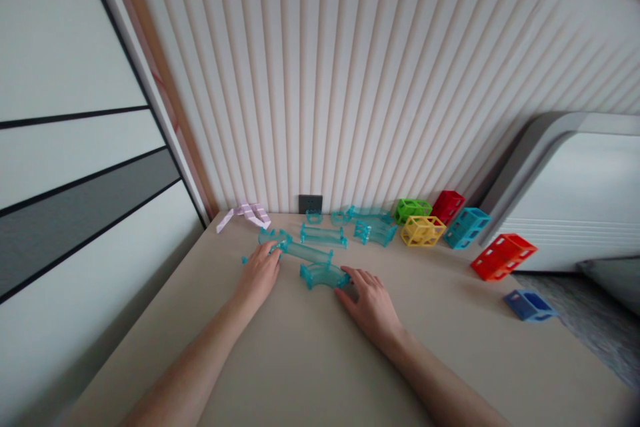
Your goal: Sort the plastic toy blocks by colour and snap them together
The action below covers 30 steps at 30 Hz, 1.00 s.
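See-through teal toy track pieces lie in front of both my hands. My left hand (260, 268) has its fingers curled over a track piece (245, 259), most of which the hand hides. Just past those fingertips, a straight track piece (307, 253) slants away to the right. My right hand (369, 297) has thumb and index finger around the right end of a curved track piece (324, 275), which lies flat on the table. Another straight track piece (323, 235) lies behind it, farther back. The exact finger contact on the left is hidden.
More teal track pieces (376, 233) lie near the ribbed wall. At the right stand open-frame blocks: green (413, 209), yellow (423, 231), dark red (447, 205), teal (467, 227), red (503, 257) and blue (530, 306). A lilac striped strip (255, 215) is back left, a black socket (311, 203) on the wall.
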Available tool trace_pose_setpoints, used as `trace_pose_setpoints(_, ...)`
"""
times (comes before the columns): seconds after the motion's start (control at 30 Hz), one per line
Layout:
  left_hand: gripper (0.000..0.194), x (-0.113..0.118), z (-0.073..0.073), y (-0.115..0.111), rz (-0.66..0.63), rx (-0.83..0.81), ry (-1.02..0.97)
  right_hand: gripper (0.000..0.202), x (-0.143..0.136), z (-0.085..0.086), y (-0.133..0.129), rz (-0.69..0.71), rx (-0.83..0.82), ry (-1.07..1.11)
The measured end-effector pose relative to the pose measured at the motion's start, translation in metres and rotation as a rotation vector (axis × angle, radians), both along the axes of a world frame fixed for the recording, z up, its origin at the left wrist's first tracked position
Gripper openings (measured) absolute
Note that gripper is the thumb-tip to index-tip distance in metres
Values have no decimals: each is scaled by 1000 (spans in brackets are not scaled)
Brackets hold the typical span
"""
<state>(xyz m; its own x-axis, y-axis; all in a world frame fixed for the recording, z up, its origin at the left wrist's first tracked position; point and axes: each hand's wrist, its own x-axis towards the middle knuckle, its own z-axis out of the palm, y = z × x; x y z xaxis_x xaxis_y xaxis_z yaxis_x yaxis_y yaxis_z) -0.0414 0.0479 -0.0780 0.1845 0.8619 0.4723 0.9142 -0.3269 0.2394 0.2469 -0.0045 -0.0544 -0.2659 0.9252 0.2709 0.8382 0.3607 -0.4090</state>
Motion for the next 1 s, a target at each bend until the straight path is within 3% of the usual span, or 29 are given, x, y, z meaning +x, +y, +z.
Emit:
trace_pose_setpoints(0.13, 19, -1, 0, 2, -5, 10, -22, 39, 0, 0, 0, 3, 7, 1)
trace_pose_setpoints(0.4, 9, 7, 15, -7, -8, 15, -38, 39, 0, 3, -1, 6, 2, -5)
trace_pose_setpoints(0.57, 8, 8, 11, -5, -20, 48, -64, 39, 1, 0, 0, 5, 4, -8)
trace_pose_setpoints(0.77, 12, 8, 8, -1, -84, 60, -124, 40, 1, 1, 0, 10, -1, -16)
trace_pose_setpoints(0.9, 37, 8, 12, -2, -99, 32, -106, 39, 1, 3, 0, 11, 2, -16)
trace_pose_setpoints(1.0, 41, 9, 16, -3, -105, 11, -43, 38, 0, 4, -1, 10, -2, -19)
